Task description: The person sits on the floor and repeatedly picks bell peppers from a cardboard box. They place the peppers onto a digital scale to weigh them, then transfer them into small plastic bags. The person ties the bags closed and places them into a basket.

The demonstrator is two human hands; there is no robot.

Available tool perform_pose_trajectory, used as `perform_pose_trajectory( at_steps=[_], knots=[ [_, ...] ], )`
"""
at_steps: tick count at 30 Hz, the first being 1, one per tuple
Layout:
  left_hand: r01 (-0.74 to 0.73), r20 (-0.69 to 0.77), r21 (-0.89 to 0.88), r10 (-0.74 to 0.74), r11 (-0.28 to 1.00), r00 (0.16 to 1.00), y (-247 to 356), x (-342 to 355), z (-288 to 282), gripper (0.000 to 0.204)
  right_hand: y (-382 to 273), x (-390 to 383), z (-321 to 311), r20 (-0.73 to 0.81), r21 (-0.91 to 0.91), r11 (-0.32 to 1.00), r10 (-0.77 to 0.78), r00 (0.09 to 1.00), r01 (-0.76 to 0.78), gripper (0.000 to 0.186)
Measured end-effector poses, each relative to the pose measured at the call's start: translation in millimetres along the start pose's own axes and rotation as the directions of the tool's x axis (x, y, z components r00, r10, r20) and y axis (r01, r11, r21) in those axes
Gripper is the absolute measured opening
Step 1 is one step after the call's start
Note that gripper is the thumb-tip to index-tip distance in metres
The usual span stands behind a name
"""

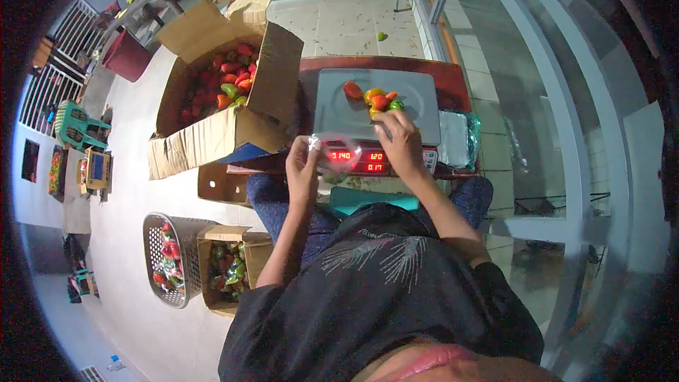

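Observation:
My left hand (303,170) is pinched closed on a clear plastic bag (338,159), which hangs in front of the scale's red display. On the scale's grey platform (336,117) lies a small cluster of red, orange and green peppers (380,102), with one red pepper (353,90) a little apart at its left. Over the near side of the cluster, my right hand (402,143) has its fingers curled down, the fingertips closed on a yellow-orange pepper (374,112). The palm side of that hand is hidden.
Left of the scale, an open cardboard box (272,71) holds many peppers. A shiny plastic pack (456,140) lies at the scale's right. Lower left stand a grey basket (152,247) and a smaller carton (258,255) of bagged peppers. Glass panels (559,99) rise at the right.

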State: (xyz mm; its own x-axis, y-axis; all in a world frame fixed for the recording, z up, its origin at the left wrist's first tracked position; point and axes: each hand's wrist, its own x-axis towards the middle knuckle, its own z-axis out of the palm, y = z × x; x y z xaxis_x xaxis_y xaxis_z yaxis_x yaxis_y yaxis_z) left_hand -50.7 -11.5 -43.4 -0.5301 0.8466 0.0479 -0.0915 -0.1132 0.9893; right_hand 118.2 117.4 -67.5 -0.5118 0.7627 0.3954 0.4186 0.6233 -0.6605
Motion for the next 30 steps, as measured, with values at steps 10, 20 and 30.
perform_pose_trajectory(
  at_steps=[10, 20, 30],
  knots=[
    [0.036, 0.001, -0.015, -0.036, 0.999, 0.999, -4, 2, -21, 0.009, 62, 52, 30, 0.279, -0.469, 0.826, -0.197, 0.940, 0.312, 0.038],
    [0.073, 0.067, -0.063, -0.069, 0.995, 0.995, -9, 10, -11, 0.010, 79, 59, 36, 0.355, -0.460, 0.803, -0.225, 0.907, 0.379, 0.029],
    [0.021, 0.003, 0.092, -0.021, 0.996, 1.000, -15, 25, -5, 0.017, 96, 76, 9, 0.056, 0.243, 0.968, 0.048, 0.997, -0.060, 0.043]
  ],
)
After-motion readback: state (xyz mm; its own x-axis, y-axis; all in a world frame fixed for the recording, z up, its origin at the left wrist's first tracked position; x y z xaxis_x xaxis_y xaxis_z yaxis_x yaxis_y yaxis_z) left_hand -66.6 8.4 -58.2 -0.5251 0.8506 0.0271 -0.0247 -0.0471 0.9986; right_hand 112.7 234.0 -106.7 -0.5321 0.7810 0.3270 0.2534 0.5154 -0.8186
